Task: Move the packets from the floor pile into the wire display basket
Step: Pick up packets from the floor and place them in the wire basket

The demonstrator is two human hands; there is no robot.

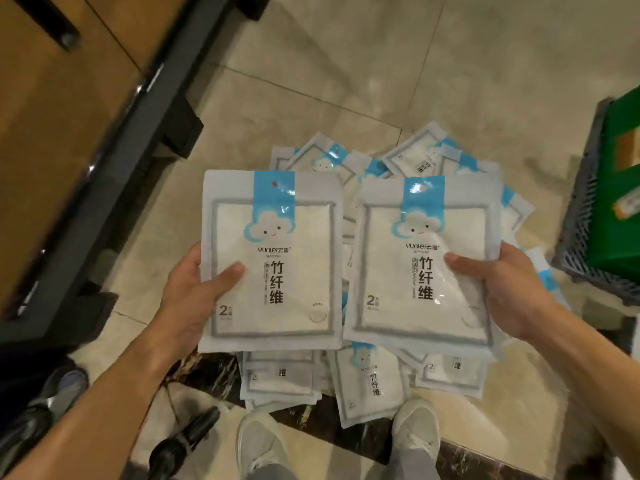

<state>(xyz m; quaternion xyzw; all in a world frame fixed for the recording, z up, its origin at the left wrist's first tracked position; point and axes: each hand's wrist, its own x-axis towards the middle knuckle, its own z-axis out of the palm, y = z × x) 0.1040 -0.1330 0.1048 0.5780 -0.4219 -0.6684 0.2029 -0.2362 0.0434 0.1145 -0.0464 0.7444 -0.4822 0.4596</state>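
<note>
Looking down from the head camera, a person is holding two white-and-blue packets above the floor pile [367, 382]. The left hand [194, 296] is gripping the left packet [273, 261], thumb curled over its front. The right hand [502, 285] is gripping the right packet [426, 265] (perhaps a stack). Two grey shoes [263, 445] are standing below; a grey crate [588, 216] is sitting right.
</note>
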